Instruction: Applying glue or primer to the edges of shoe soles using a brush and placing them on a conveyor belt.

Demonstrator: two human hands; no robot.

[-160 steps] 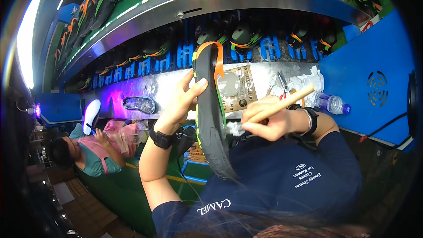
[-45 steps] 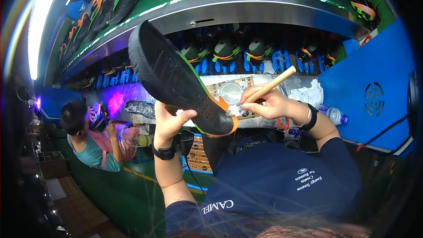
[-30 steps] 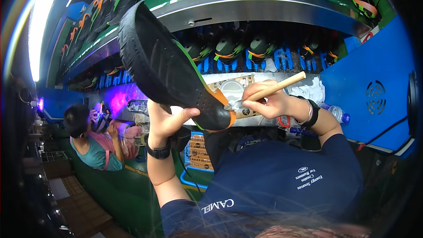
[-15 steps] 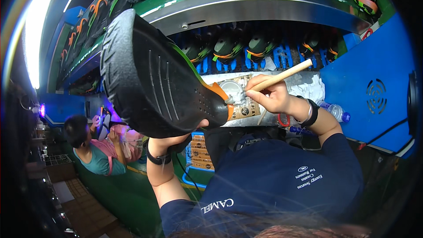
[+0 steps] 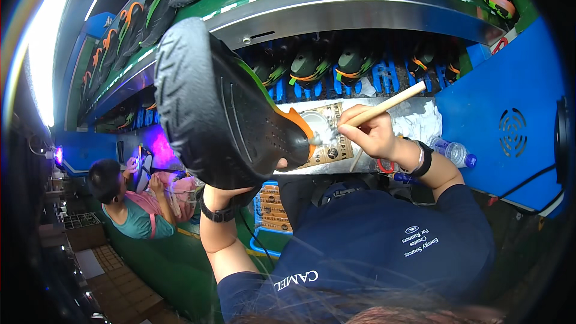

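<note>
Sole (image 5: 237,117), black with an orange rim at one end, lies tilted above the left hand (image 5: 233,192), which holds it up from beneath; most of that grip is hidden, with one digit showing at the edge. Its long axis runs from the orange-rimmed end, just left of the right hand (image 5: 367,133), to a treaded end, forward and to the left of the left hand. The right hand is nearer the orange rim; its fingers pinch a brush (image 5: 390,104), whose whitish tip seems to touch that rim. Just forward of the tip, partly covered by the sole, sits a round dish (image 5: 317,117) on cardboard (image 5: 339,151); its contents cannot be made out. Right of the right wrist, a clear bottle (image 5: 454,152) lies on its side, its fill unclear. Forward of the right hand, a blue rack (image 5: 308,89) carries shoes (image 5: 310,63). Between the left forearm and the torso, lower down, brown packs (image 5: 274,209) are stacked.
</note>
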